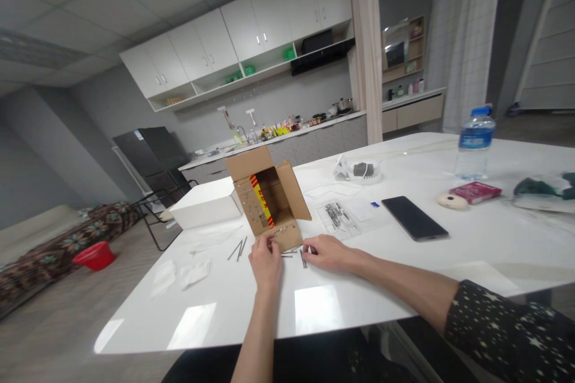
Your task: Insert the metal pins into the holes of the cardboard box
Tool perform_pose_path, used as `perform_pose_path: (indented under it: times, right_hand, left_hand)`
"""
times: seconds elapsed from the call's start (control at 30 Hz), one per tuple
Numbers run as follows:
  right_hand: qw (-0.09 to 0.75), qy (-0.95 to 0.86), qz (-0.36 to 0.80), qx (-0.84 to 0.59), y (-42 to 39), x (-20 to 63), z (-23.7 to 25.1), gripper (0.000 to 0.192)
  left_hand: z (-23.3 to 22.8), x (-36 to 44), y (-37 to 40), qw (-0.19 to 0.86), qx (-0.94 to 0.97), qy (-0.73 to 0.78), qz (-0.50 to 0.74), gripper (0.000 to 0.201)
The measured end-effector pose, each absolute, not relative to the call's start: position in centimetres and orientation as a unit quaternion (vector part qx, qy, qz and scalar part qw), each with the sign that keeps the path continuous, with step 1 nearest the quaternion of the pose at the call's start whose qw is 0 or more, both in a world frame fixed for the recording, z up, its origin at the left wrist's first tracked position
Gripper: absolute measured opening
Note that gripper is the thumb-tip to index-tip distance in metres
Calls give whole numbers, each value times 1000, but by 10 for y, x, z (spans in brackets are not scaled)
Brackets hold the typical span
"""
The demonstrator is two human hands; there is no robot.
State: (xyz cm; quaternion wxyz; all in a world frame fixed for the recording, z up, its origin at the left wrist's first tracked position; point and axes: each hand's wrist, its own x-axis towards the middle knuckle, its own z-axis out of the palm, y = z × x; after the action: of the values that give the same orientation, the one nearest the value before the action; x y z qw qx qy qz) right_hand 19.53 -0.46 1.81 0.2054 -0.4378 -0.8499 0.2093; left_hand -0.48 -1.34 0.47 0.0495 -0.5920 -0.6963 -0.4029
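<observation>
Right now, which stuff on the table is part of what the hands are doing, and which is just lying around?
In use:
- box, open, on its side
- nails by its front flap
- left hand at the flap
- right hand on the nails

Lying about:
- phone
- bottle
- red pack
- plastic bag
- white tray

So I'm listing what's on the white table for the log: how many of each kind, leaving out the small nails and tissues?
Cardboard box: 1
White box: 1
Water bottle: 1
Phone: 1
Red packet: 1
Clear bag: 1
Total: 6
</observation>
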Motion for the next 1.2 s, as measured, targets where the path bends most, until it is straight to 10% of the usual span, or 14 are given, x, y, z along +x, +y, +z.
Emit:
perform_pose_path:
  times: [1.2]
  right_hand:
    - [213,-848,215,-436,-7,195,19,23]
  left_hand:
    - [-1,-19,-8,-20,-498,-724,-476,16]
